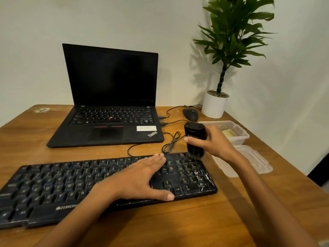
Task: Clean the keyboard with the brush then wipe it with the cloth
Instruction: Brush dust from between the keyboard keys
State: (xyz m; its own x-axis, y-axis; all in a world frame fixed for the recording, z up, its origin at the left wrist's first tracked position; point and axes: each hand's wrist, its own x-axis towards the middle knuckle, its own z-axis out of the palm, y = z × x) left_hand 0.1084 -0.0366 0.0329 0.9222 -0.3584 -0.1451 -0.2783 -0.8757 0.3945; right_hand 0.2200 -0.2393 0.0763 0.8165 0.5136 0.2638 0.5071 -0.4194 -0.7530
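Observation:
A black keyboard lies across the near part of the wooden table. My left hand rests flat on its right-middle keys, fingers straight, thumb at the front edge. My right hand grips a black cylindrical brush held upright, its bristles touching the keys at the keyboard's far right corner. White specks show on the keyboard's right end. A yellowish cloth lies inside a clear plastic box behind my right hand.
An open black laptop stands behind the keyboard. A coiled cable runs between them. A black mouse and a potted plant stand at the back right. A clear lid lies right of the keyboard.

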